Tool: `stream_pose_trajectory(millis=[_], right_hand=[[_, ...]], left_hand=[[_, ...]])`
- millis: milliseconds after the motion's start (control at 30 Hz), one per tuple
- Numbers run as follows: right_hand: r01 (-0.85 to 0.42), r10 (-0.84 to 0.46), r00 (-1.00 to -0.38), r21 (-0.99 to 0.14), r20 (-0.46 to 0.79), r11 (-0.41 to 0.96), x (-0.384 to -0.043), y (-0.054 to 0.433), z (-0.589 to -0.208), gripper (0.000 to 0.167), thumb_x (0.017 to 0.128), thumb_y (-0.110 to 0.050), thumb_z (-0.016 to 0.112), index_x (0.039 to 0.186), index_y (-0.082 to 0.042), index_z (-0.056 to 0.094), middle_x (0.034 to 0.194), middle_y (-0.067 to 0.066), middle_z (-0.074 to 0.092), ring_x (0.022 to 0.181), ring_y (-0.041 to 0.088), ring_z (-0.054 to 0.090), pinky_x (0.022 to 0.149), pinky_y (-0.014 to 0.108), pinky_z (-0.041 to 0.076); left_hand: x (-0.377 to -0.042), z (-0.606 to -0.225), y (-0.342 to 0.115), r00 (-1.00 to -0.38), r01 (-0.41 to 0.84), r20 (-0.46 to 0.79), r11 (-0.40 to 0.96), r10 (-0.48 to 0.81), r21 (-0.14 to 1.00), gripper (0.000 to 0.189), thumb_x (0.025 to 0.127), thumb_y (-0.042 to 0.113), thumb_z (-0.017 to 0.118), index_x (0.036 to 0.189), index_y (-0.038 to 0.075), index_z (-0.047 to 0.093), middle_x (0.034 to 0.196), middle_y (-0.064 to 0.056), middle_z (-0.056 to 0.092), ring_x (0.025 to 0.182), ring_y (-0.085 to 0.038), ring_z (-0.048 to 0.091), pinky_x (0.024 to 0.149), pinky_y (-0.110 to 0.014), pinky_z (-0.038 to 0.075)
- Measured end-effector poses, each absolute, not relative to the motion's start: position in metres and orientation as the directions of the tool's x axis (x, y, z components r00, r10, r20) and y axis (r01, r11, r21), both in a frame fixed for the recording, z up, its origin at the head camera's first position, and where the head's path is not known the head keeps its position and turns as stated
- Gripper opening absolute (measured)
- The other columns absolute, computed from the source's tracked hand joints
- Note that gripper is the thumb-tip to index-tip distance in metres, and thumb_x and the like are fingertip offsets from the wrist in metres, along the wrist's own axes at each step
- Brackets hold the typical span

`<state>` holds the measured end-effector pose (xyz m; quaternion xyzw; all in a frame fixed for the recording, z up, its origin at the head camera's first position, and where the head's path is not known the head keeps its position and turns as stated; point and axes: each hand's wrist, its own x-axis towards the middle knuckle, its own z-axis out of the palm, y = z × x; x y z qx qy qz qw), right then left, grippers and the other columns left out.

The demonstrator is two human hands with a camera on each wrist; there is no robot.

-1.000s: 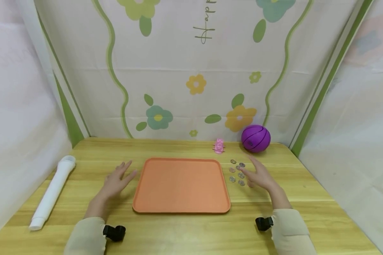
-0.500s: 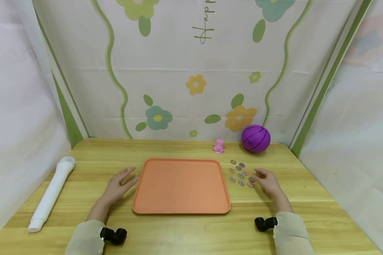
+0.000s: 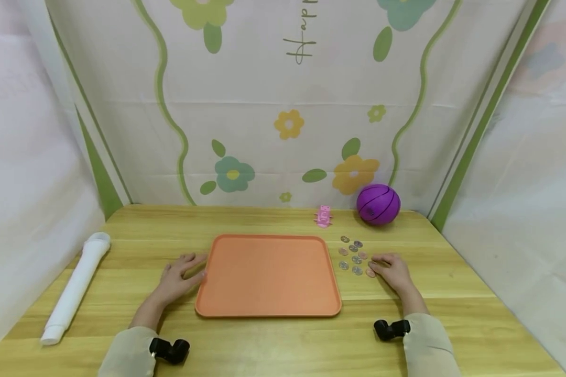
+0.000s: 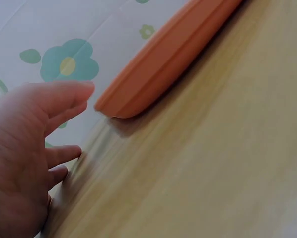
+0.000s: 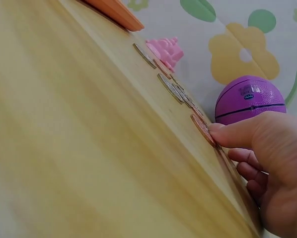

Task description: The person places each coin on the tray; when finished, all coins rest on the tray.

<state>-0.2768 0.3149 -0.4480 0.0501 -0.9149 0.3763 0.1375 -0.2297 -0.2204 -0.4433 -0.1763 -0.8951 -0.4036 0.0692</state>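
Observation:
My right hand [image 3: 392, 271] is bent over the right side of a group of several coins [image 3: 356, 259]. Its thumb and index finger pinch at a coin [image 3: 372, 265] lying there, mostly covered by the fingertips. Just in front of the thumb, a copper-coloured coin [image 5: 203, 130] lies flat in the right wrist view. My left hand [image 3: 178, 277], fingers spread and relaxed, has its fingertips right at the left rim of an orange tray [image 3: 269, 275]. In the left wrist view, the tray's corner [image 4: 123, 101] is beside the index fingertip.
Behind the coins stand a purple ball [image 3: 378, 204] and a small pink toy [image 3: 323, 216], close to the flowered cloth backdrop [image 3: 259, 78]. A white tube [image 3: 75, 290] lies along the left of the wooden table [image 3: 273, 345]. Cloth walls flank both sides.
My right hand first drew back from above the coins, then its fingertips closed in on one at the right. My left hand moved right, up to the tray's rim.

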Motion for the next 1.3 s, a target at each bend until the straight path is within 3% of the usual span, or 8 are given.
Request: stream_pose_trajectory(millis=[767, 1067, 1300], right_hand=[[-0.142, -0.006, -0.974, -0.597, 0.224, 0.79, -0.2745, 0.3097, -0.4473, 0.018, 0.08, -0.016, 0.06, 0.088, 0.001, 0.059, 0.094, 0.018, 0.052, 0.094, 0.036, 0.042, 0.083, 0.049, 0.028], [-0.136, 0.035, -0.971, -0.673, 0.235, 0.727, -0.2705, 0.3101, -0.4469, 0.015, 0.079, -0.006, 0.06, 0.09, 0.003, 0.052, 0.08, 0.012, 0.051, 0.07, 0.021, 0.046, 0.061, 0.032, 0.038], [-0.119, 0.061, -0.97, -0.681, 0.234, 0.723, -0.2672, 0.3097, -0.4397, 0.015, 0.083, -0.006, 0.054, 0.095, 0.003, 0.055, 0.076, 0.008, 0.05, 0.068, 0.019, 0.044, 0.062, 0.032, 0.037]], left_hand=[[-0.225, -0.4454, -0.2212, -0.933, 0.358, 0.234, 0.68, 0.272, 0.64, 0.049, 0.083, 0.029, 0.056, 0.126, 0.006, 0.047, 0.131, -0.029, 0.026, 0.121, -0.047, 0.01, 0.09, -0.061, -0.002], [-0.2253, -0.4441, -0.2198, -0.938, 0.345, 0.22, 0.681, 0.267, 0.646, 0.05, 0.083, 0.03, 0.057, 0.126, 0.007, 0.047, 0.132, -0.028, 0.025, 0.122, -0.046, 0.009, 0.091, -0.06, -0.002], [-0.2284, -0.4441, -0.2197, -0.935, 0.353, 0.224, 0.674, 0.274, 0.649, 0.05, 0.083, 0.031, 0.056, 0.127, 0.008, 0.046, 0.133, -0.028, 0.024, 0.122, -0.045, 0.008, 0.091, -0.059, -0.003]])
